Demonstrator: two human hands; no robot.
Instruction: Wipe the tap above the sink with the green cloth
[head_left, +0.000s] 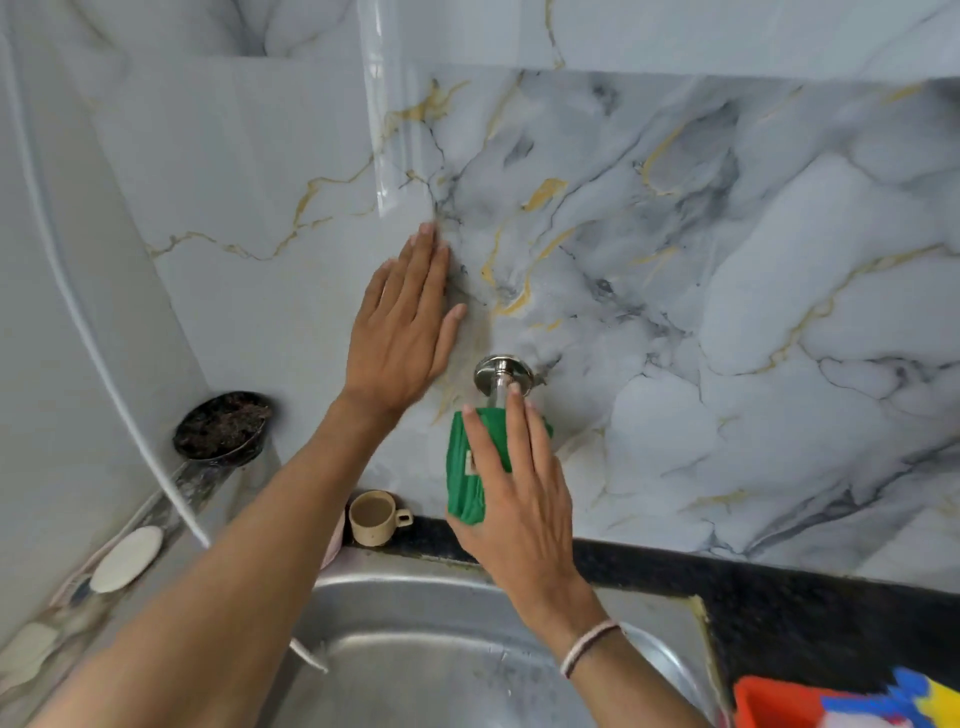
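A chrome tap (501, 375) juts from the marble-patterned wall above a steel sink (415, 660). Only its round wall flange and a short length of pipe show; the remainder is wrapped in the green cloth (465, 467). My right hand (519, 493) lies over the cloth with the fingers extended, pressing it around the tap. My left hand (402, 322) rests flat on the wall tiles, up and to the left of the tap, fingers together, holding nothing.
A beige cup (375, 517) stands on the dark ledge left of the tap. A black bowl of dark matter (221, 426) sits in the left corner, with pale soap bars (127, 558) nearby. A red tray with coloured items (841, 701) is at bottom right.
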